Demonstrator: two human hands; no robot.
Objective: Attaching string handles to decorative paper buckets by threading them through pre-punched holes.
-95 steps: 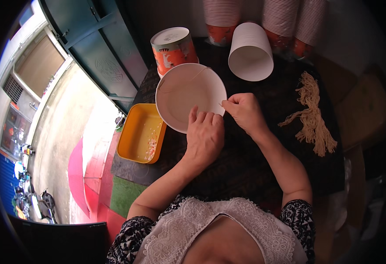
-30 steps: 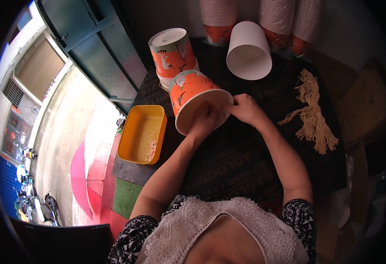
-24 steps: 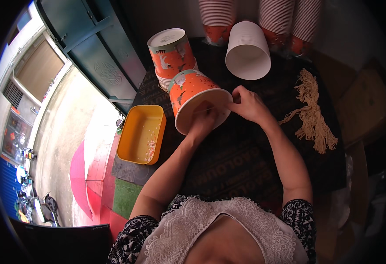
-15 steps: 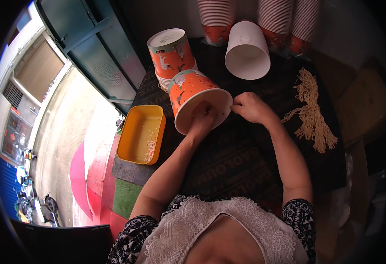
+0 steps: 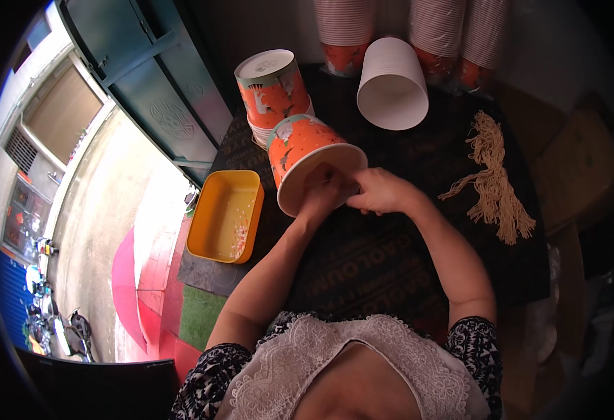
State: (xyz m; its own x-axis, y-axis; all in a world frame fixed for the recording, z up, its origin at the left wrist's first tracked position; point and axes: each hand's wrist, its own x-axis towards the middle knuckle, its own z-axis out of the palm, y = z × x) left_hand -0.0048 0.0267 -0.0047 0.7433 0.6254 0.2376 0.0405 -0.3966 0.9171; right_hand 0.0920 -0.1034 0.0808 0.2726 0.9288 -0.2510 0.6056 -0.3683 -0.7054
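Observation:
An orange paper bucket [image 5: 305, 145] with a green band and animal figures lies tilted, its wide white mouth facing me. My left hand [image 5: 321, 192] reaches inside it; the fingers look curled together in the shadow, and whatever they hold is hidden. At the right side of the rim, my right hand [image 5: 384, 190] has its fingers pinched together by the mouth, close to the left hand. Too little shows to tell what is between them. A bundle of tan cords [image 5: 494, 178] lies on the dark table to the right.
Behind the bucket stands an upside-down stack of similar buckets [image 5: 272, 87]. A white bucket [image 5: 393, 84] lies further back, near wrapped bucket stacks [image 5: 345, 31]. The yellow plastic tub [image 5: 223, 217] at left holds small pale and reddish bits. A green metal door [image 5: 153, 91] stands beyond the table [image 5: 363, 266].
My right hand has moved left and slightly down, from the bucket's outer right rim to its mouth beside my left hand. The left hand stays inside the bucket.

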